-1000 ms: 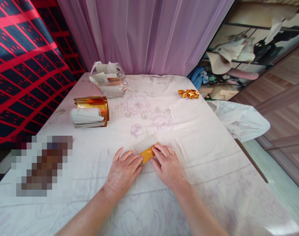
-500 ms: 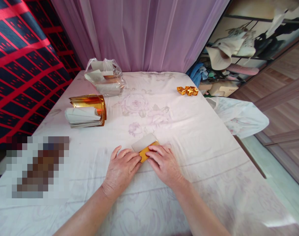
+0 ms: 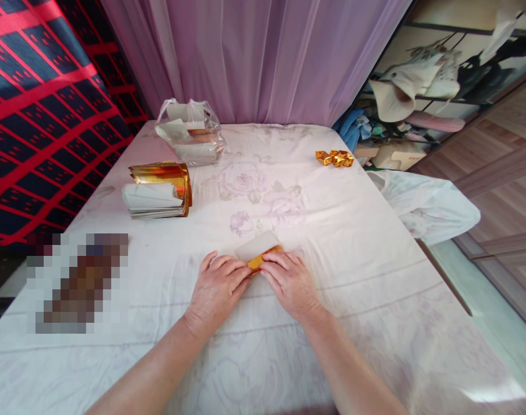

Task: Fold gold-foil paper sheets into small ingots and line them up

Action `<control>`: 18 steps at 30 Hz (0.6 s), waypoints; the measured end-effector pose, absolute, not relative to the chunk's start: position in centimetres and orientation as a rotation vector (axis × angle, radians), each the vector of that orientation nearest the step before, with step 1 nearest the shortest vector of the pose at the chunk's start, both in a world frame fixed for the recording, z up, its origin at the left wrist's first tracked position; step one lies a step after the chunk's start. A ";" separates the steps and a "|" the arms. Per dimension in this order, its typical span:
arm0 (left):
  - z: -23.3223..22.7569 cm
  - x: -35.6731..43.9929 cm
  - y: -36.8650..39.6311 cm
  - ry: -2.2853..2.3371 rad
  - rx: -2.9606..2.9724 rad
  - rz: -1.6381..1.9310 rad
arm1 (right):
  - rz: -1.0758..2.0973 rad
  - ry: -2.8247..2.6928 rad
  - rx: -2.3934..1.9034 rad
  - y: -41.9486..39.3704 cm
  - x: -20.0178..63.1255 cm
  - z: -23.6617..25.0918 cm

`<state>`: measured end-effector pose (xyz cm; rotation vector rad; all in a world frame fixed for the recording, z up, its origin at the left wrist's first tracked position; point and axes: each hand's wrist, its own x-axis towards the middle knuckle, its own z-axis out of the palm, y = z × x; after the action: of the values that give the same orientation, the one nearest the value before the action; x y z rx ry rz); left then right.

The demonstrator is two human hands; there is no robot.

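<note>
The left hand point(image 3: 217, 288) and the right hand point(image 3: 292, 283) were bare, as were both forearms up to the picture's lower edge (no sleeve, glove, ring or watch showed anywhere on them).

Gold-and-white paper point(image 3: 259, 253) lies on a pale floral cloth point(image 3: 353, 230); lilac curtain point(image 3: 254, 57); red-and-navy checked fabric point(image 3: 38, 115).
</note>
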<state>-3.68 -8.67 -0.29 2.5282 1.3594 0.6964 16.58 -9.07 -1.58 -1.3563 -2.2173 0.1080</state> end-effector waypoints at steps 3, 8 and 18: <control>-0.3 -3.7 -8.6 1.368 2.536 0.701 | 0.080 -2.232 -1.348 -9.0 16.6 -1.6; -0.3 -3.7 -8.6 1.374 2.537 0.714 | 0.069 -2.262 -1.340 -9.1 16.5 -1.4; -0.2 -3.7 -8.5 1.376 2.503 0.692 | 0.104 -2.253 -1.395 -9.7 15.0 -1.0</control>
<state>-3.74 -8.46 -0.24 2.5031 1.3759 0.6918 14.96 -9.68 -0.99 -1.3949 -2.2534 0.1043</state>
